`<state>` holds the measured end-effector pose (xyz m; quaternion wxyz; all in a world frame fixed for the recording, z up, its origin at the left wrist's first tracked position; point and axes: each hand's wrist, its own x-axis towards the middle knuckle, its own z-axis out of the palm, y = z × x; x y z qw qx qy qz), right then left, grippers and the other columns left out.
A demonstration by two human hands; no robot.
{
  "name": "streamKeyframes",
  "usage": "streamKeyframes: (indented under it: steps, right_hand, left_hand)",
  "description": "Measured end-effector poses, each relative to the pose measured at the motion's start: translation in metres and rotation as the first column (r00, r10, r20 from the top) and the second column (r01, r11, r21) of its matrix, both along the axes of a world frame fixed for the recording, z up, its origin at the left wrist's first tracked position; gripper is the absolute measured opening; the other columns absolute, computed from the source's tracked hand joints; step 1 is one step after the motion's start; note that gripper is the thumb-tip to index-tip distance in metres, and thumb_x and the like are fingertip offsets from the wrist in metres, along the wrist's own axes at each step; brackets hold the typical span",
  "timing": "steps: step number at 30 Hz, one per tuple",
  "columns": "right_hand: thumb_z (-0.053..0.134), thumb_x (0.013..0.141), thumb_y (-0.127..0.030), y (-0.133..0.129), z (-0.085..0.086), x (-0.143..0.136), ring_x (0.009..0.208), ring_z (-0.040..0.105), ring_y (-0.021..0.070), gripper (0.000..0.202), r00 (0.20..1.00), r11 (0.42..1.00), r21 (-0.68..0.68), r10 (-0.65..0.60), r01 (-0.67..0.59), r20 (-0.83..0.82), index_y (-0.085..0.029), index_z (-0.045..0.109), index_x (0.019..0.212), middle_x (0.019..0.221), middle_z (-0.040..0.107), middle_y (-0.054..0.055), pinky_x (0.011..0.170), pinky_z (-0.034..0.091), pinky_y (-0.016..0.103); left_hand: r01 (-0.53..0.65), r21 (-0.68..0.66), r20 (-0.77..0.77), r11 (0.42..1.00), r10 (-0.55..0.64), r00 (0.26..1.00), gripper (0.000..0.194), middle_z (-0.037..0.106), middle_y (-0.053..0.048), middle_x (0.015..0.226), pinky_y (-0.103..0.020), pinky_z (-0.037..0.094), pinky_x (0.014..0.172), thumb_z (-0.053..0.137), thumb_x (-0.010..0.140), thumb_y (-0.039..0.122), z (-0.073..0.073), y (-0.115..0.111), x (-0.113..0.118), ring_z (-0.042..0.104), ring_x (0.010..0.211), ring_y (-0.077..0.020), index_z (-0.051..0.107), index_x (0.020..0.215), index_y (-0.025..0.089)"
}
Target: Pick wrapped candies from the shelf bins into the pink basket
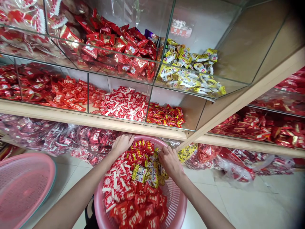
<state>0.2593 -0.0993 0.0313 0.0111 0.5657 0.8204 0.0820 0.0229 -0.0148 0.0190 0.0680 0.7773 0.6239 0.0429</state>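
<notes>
A pink plastic basket stands below the shelf, holding wrapped candies in separate patches. Red-and-white packets lie on its left, larger red packets at the near side, small red-and-yellow ones at the far side. My left hand is closed over the far left rim of the basket. On the right side, my right hand reaches inside with curled fingers at the yellow-wrapped candies; its fingertips are on a yellow packet, partly hidden.
Glass-fronted shelf compartments hold red candies, yellow packets and red-and-white ones. A wooden shelf edge runs just beyond the basket. Bagged candies lie under it. Another pink basket stands at left on the tiled floor.
</notes>
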Motion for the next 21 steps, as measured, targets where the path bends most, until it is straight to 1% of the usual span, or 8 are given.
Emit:
streamKeyframes:
  steps: [2,4,7,9,10,13,15,21]
  right_hand:
    - [0.046,0.086,-0.017,0.000,0.002,-0.001,0.085,0.046,0.0203,0.015,0.993,0.992,-0.024,0.119,-0.120,-0.018,-0.019,0.061,0.087,0.090,0.054,0.007,0.071,0.032,0.032]
    - [0.047,0.086,-0.016,0.001,0.004,-0.004,0.086,0.046,0.0188,0.015,0.971,0.969,-0.057,0.238,-0.239,-0.030,-0.020,0.060,0.090,0.091,0.054,0.006,0.074,0.033,0.031]
    - [0.047,0.085,-0.015,0.002,0.004,-0.008,0.089,0.048,0.0189,0.020,0.943,0.941,-0.067,0.332,-0.332,-0.016,-0.022,0.058,0.100,0.093,0.054,0.006,0.077,0.034,0.032]
    - [0.048,0.084,-0.014,0.003,0.003,-0.011,0.091,0.048,0.0198,0.024,0.938,0.935,-0.081,0.346,-0.344,0.010,-0.023,0.057,0.105,0.094,0.055,0.006,0.078,0.034,0.032]
    - [0.048,0.084,-0.014,0.004,0.003,-0.011,0.091,0.049,0.0201,0.023,0.940,0.936,-0.095,0.341,-0.338,0.022,-0.022,0.058,0.104,0.094,0.055,0.007,0.077,0.035,0.032]
    - [0.047,0.084,-0.011,0.007,0.005,-0.012,0.089,0.050,0.0192,0.018,0.948,0.940,-0.140,0.318,-0.311,0.028,-0.020,0.061,0.092,0.093,0.056,0.007,0.076,0.036,0.032]
    - [0.045,0.084,-0.010,0.008,0.007,-0.011,0.087,0.051,0.0187,0.018,0.952,0.943,-0.145,0.306,-0.299,0.024,-0.019,0.060,0.090,0.093,0.056,0.007,0.075,0.036,0.032]
    - [0.045,0.084,-0.011,0.005,0.007,-0.009,0.088,0.050,0.0191,0.018,0.958,0.950,-0.140,0.286,-0.281,0.021,-0.019,0.058,0.092,0.092,0.055,0.007,0.077,0.036,0.032]
  left_hand:
    - [-0.001,0.000,-0.001,1.000,0.001,1.000,0.055,0.068,-0.011,0.082,-0.034,0.046,0.071,0.015,0.090,0.045,0.000,0.000,0.000,0.065,0.079,-0.0258,0.064,0.093,0.018]
    - [-0.002,-0.001,-0.003,1.000,0.002,1.000,0.055,0.068,-0.011,0.083,-0.034,0.046,0.071,0.016,0.090,0.044,0.000,0.000,0.000,0.065,0.079,-0.0258,0.064,0.093,0.019]
    - [-0.005,-0.005,-0.008,1.000,0.005,1.000,0.056,0.068,-0.011,0.084,-0.033,0.046,0.072,0.016,0.090,0.044,0.000,0.000,0.000,0.065,0.080,-0.0245,0.065,0.092,0.018]
    - [-0.010,-0.006,-0.013,1.000,0.010,1.000,0.056,0.068,-0.011,0.085,-0.032,0.046,0.074,0.016,0.090,0.045,0.001,0.000,0.001,0.064,0.080,-0.0242,0.065,0.094,0.018]
    - [-0.012,-0.005,-0.014,1.000,0.012,1.000,0.056,0.068,-0.011,0.085,-0.033,0.046,0.074,0.016,0.090,0.045,0.001,-0.001,0.001,0.064,0.080,-0.0244,0.065,0.094,0.017]
    - [-0.015,-0.007,-0.015,1.000,0.015,1.000,0.055,0.068,-0.011,0.085,-0.034,0.046,0.074,0.016,0.090,0.044,0.002,-0.001,0.001,0.064,0.080,-0.0252,0.065,0.095,0.017]
    - [-0.020,-0.013,-0.012,1.000,0.020,1.000,0.055,0.068,-0.011,0.086,-0.033,0.046,0.075,0.017,0.091,0.045,0.003,-0.001,0.002,0.064,0.082,-0.0242,0.065,0.096,0.018]
    - [-0.037,-0.040,-0.004,0.999,0.037,0.999,0.055,0.068,-0.010,0.087,-0.030,0.045,0.078,0.018,0.090,0.046,0.004,-0.001,0.002,0.064,0.083,-0.0220,0.065,0.098,0.017]
